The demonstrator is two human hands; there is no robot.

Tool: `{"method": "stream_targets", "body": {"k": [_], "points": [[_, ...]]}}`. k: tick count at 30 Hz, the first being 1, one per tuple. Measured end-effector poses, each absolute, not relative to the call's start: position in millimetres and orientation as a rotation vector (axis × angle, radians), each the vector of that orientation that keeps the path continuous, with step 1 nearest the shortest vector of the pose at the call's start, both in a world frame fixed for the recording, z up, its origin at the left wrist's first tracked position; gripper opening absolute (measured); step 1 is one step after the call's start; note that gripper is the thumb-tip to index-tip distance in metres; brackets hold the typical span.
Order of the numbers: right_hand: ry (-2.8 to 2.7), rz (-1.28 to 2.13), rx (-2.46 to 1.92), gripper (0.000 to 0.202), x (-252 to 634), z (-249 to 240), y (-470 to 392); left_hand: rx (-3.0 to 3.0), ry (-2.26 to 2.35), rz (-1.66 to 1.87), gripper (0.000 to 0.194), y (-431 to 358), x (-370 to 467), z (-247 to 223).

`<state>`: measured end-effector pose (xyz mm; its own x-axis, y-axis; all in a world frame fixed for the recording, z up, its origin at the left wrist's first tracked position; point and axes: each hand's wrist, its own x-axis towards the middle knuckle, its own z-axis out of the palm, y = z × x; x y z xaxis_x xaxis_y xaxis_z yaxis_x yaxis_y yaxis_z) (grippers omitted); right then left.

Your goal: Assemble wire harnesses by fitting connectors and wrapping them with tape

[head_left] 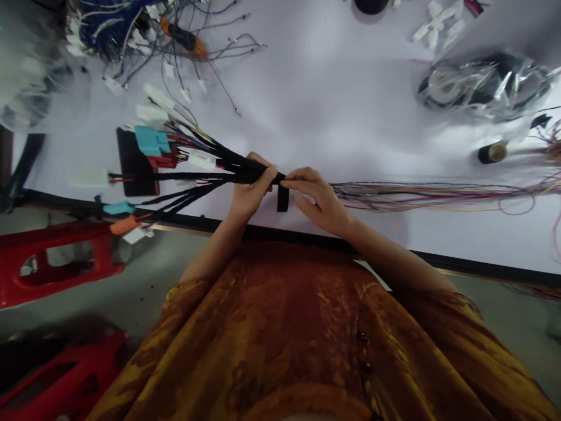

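Head view, left to right: at the frame's left, the orange connector (125,225) hangs past the table edge (184,221), where a tug could snag it. Mid-frame, the wiring harness (245,175) fans its black-wrapped branches leftward; the left hand (252,193) grips its trunk between thumb and curled fingers. Just beside, black tape (283,200) hangs below; slack might let it stick askew. The right hand (319,200) has loosely bent fingers at the trunk; whether they pinch it, I cannot tell. Rightward, unwrapped wires (421,197) could tangle if dragged.
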<state>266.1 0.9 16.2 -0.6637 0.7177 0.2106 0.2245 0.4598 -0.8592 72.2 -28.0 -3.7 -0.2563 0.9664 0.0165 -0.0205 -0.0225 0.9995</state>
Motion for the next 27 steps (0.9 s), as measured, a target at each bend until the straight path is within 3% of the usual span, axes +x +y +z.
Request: {"method": "stream_targets", "body": {"k": [2,6,11,18,23,27], "points": [[-2.244,1.079,-0.951,0.021,267.5,19.4,2.6,1.084,1.351,1.435,0.032,-29.6,73.7,0.9],[-2.319,1.186,-1.328,0.036,252.4,23.0,3.8,1.061,1.343,1.420,0.033,-37.9,81.5,10.1],[-2.325,1.008,-1.620,0.030,231.1,9.8,1.5,0.835,1.312,1.473,0.034,-44.9,98.0,4.6],[-2.339,1.256,-1.179,0.042,238.0,44.3,36.7,0.841,1.354,1.370,0.039,-46.1,93.7,-0.1],[-2.256,1.346,-1.002,0.024,212.5,78.6,41.1,0.991,1.385,1.364,0.042,-47.3,96.3,6.4],[-1.922,1.212,-1.092,0.019,219.3,71.6,36.4,0.926,1.351,1.541,0.039,-49.7,100.9,5.8]]}}
